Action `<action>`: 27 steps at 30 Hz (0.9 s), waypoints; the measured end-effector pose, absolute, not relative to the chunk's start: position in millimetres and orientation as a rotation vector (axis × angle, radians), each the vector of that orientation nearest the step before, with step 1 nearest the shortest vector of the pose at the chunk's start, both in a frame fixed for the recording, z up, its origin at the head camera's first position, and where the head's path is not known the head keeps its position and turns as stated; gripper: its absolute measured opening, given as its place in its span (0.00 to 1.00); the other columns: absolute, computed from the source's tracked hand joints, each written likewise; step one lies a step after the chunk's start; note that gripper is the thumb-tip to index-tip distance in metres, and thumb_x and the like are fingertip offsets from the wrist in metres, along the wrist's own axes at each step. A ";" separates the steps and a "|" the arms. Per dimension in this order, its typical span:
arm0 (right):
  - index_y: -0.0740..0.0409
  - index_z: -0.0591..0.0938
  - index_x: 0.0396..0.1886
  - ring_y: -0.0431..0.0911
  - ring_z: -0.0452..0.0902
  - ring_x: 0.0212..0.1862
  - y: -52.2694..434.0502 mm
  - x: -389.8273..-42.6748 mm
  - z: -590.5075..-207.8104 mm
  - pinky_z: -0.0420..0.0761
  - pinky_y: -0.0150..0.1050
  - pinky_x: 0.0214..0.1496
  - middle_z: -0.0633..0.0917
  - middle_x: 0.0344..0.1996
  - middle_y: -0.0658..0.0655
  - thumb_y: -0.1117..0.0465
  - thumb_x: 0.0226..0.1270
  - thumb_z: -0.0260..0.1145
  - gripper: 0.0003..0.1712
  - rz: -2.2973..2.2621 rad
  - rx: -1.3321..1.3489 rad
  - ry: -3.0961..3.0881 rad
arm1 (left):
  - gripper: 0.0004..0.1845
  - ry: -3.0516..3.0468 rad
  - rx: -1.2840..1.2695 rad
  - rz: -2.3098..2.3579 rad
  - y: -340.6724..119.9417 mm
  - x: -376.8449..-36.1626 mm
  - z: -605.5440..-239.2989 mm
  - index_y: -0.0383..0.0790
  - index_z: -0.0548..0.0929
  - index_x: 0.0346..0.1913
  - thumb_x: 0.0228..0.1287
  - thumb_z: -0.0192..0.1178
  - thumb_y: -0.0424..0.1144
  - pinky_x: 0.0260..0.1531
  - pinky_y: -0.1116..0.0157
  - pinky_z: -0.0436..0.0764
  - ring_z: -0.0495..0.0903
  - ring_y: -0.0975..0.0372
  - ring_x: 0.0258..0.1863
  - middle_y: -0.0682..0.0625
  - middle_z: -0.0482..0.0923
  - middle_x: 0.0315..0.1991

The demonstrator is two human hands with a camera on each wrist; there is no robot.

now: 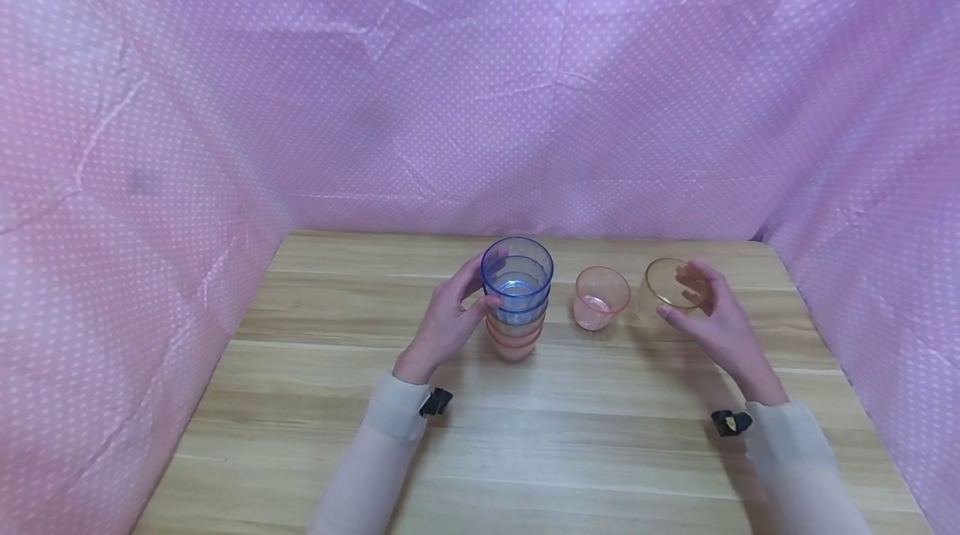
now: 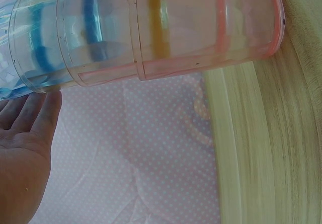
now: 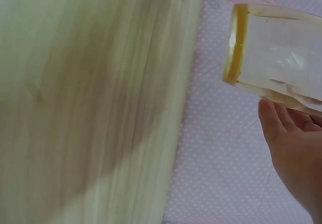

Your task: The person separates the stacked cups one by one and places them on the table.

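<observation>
While the left hand [image 1: 448,320] wraps around the stack of cups [image 1: 516,302] near the middle of the tabletop [image 1: 300,402], toward its far edge, the fingers and thumb curl round the upper cups, the thumb across the near side of the blue cup [image 1: 517,275] that sits on top. That stack stands upright, its long axis vertical, with orange and pink cups nested below the blue one and the lowest resting on the wood. From the left wrist view the stack [image 2: 151,32] lies right against the fingertips [image 2: 48,108], so this hand has it in contact and steadied.

Just to the right of the stack, apart from it, a single pink cup [image 1: 600,297] stands upright and alone; neither hand touches it, and it sits between the two hands, a little nearer the stack.

Further right, toward the far right corner of the tabletop, a yellow cup [image 1: 670,289] is tilted, its mouth turned toward the camera. The right hand [image 1: 716,320] cups it from the right side, fingers bent round its wall and thumb at the near side of its rim. In the right wrist view the yellow cup [image 3: 276,58] lies directly ahead of the fingers [image 3: 274,121], touching them, its axis leaning rather than upright. Whether its base is clear of the wood I cannot tell. The right hand is the nearer to this cup, the stack lying well to its left past the pink cup.
</observation>
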State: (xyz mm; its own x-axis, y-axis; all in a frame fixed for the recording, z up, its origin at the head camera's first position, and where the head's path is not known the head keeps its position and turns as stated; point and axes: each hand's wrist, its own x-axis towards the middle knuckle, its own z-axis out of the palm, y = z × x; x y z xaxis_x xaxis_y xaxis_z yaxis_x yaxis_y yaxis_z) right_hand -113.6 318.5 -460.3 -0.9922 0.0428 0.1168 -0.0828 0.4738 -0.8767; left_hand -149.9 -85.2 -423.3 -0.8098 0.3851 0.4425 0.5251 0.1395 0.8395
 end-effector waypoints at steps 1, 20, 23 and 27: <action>0.60 0.56 0.80 0.48 0.70 0.68 319.1 -114.1 -460.7 0.72 0.17 0.61 0.69 0.72 0.65 0.61 0.66 0.77 0.51 1.558 0.036 -2.602 | 0.45 -2.278 -0.915 -1.761 -85.2 -149.9 -423.3 0.39 0.69 0.76 0.66 0.54 0.68 0.68 0.55 0.77 0.81 0.49 0.63 0.46 0.74 0.72; 0.64 0.54 0.79 0.70 0.63 0.72 324.1 -120.0 -468.7 0.74 0.49 0.72 0.68 0.71 0.67 0.57 0.67 0.77 0.53 1.601 0.035 -2.735 | 0.46 -2.283 -0.911 -1.752 -85.0 -149.4 -422.9 0.39 0.70 0.76 0.65 0.54 0.69 0.67 0.54 0.78 0.81 0.48 0.63 0.45 0.74 0.72; 0.65 0.54 0.79 0.70 0.63 0.73 323.8 -120.6 -470.0 0.75 0.32 0.68 0.68 0.71 0.67 0.57 0.66 0.77 0.53 1.596 0.048 -2.745 | 0.45 -2.284 -0.910 -1.750 -85.0 -149.1 -423.1 0.39 0.70 0.76 0.66 0.53 0.69 0.67 0.55 0.78 0.81 0.49 0.62 0.46 0.74 0.72; 0.68 0.54 0.78 0.71 0.63 0.73 322.7 -121.8 -471.1 0.70 0.14 0.56 0.68 0.70 0.68 0.56 0.66 0.78 0.53 1.591 0.059 -2.747 | 0.45 -2.276 -0.914 -1.761 -85.2 -149.2 -423.7 0.39 0.70 0.76 0.66 0.54 0.68 0.68 0.55 0.78 0.81 0.49 0.63 0.46 0.74 0.71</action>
